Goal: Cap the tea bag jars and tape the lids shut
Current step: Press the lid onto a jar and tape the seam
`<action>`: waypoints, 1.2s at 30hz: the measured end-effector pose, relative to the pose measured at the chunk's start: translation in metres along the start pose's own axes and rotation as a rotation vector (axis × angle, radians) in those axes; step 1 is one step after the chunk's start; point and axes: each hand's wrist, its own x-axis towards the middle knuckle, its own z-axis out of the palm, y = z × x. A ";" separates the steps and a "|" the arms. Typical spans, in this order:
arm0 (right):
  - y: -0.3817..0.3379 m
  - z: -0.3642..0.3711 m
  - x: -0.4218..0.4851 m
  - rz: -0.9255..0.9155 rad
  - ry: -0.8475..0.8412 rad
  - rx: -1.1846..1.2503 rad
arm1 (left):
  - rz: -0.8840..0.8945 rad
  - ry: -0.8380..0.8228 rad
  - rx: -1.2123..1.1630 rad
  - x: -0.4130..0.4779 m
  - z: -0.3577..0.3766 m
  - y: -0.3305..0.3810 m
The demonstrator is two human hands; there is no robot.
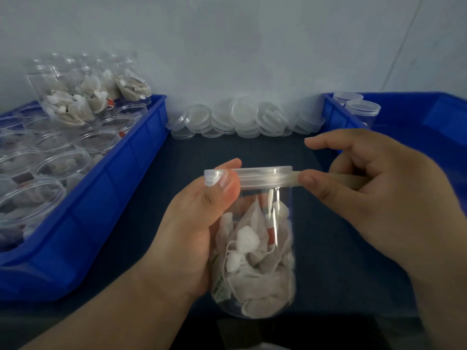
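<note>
Tea bags fill a clear jar held over a dark table, near a blue bin, with its lid on. The left hand wraps around the jar's side, thumb on the lid's rim, while the right hand pinches a strip of tape stuck to the lid's edge.

wall: plain, pale grey-white, close behind | thin line: slanting down the wall at far right | surface: dark blue-grey, matte, running back to meet the wall | light: soft, even, rather dim
</note>
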 end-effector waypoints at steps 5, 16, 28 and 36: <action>0.005 0.014 0.003 0.040 -0.054 -0.021 | 0.027 0.017 -0.022 0.002 -0.001 -0.002; 0.006 0.015 0.001 0.018 -0.112 -0.148 | -0.006 -0.126 0.354 0.010 -0.012 -0.002; 0.004 0.000 0.001 0.044 -0.103 0.059 | 0.065 -0.032 0.275 0.008 -0.008 -0.001; 0.004 -0.003 0.004 0.048 -0.064 0.061 | -0.097 -0.126 0.030 0.002 -0.005 -0.001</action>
